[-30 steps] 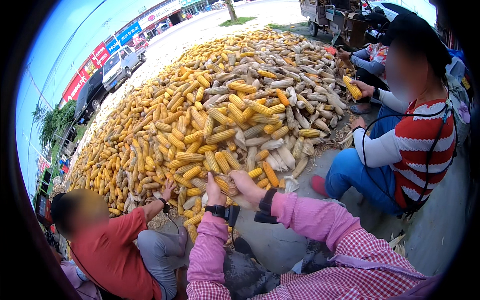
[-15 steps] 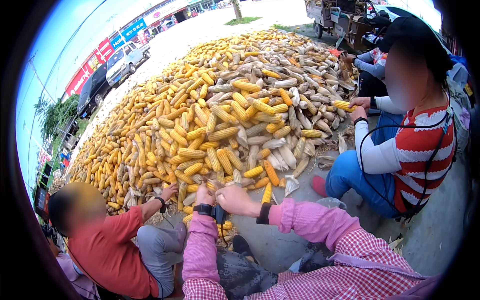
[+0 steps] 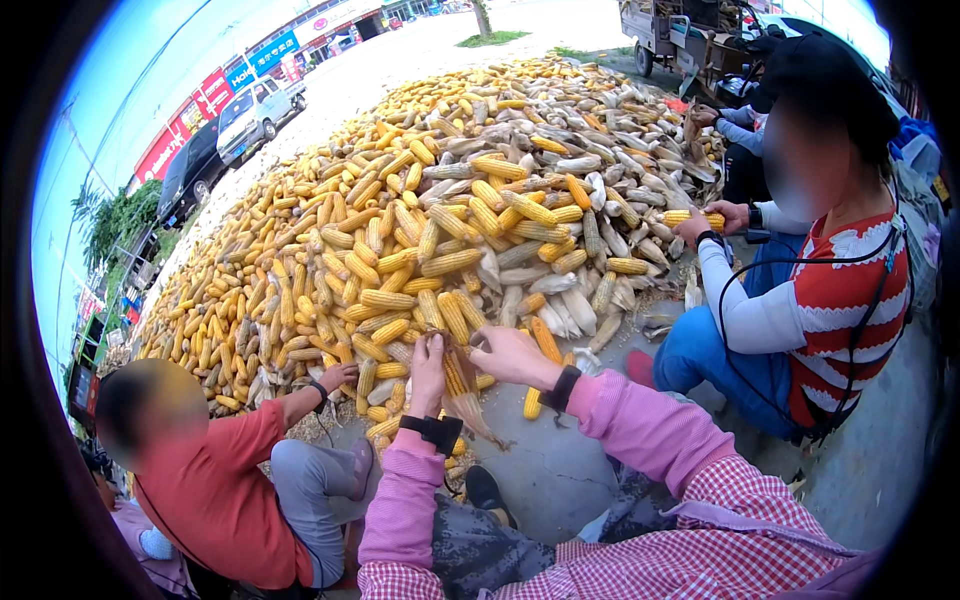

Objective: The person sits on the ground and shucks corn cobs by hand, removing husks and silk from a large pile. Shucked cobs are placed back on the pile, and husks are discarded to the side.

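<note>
An ear of corn (image 3: 456,374) stands nearly upright between my hands, its orange-yellow kernels showing. Loosened pale husk (image 3: 470,412) hangs from its lower end toward the ground. My left hand (image 3: 428,376) is closed on the ear's left side, fingers near its upper end. Just to the right of that end is my right hand (image 3: 512,356), thumb and fingers drawn together in a pinch; what lies between them is too small to make out. Behind both hands rises a big heap of corn ears (image 3: 400,240), many bare and yellow, others in dry husks.
At my left a person in a red shirt (image 3: 225,490) reaches into the heap. On my right, a person in a red-and-white top (image 3: 845,310) holds a yellow ear (image 3: 690,218). Grey concrete (image 3: 560,460) lies before my shoes. A cargo tricycle (image 3: 670,30) stands far right.
My hands have come up and apart from close together, the right one rightward. The ear and its hanging husk now show between them. The person on the right has brought both hands onto their ear.
</note>
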The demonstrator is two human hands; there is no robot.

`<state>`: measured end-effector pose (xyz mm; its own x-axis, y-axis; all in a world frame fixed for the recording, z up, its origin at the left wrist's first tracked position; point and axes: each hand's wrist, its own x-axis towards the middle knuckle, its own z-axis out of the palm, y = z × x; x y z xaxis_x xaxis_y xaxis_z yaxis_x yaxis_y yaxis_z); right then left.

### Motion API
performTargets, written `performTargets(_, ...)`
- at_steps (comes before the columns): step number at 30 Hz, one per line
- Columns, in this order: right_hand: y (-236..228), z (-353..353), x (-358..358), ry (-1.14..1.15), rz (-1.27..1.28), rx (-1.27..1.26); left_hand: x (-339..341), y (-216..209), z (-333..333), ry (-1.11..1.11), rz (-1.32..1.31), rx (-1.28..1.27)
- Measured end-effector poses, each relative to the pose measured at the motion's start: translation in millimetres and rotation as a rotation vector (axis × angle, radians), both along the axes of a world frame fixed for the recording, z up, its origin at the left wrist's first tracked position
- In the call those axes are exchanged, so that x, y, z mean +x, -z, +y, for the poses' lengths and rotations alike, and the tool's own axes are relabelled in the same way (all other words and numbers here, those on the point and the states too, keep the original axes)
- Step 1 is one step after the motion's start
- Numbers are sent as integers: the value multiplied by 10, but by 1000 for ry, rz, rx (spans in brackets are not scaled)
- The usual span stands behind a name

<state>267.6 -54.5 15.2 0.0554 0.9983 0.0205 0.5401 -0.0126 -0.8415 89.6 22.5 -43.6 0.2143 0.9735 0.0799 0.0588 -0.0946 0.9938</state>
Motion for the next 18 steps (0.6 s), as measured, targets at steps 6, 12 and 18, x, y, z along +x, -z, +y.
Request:
performTargets(6, 146, 183, 19, -40, 121, 177, 290, -111, -140, 18, -138, -110)
performTargets(12, 98, 205, 62, -94, -35, 334, 270, -110, -94, 156, -295, -256)
performTargets(18, 70, 179, 35, -23, -64, 305, 302, -124, -138, 162, -218, -203)
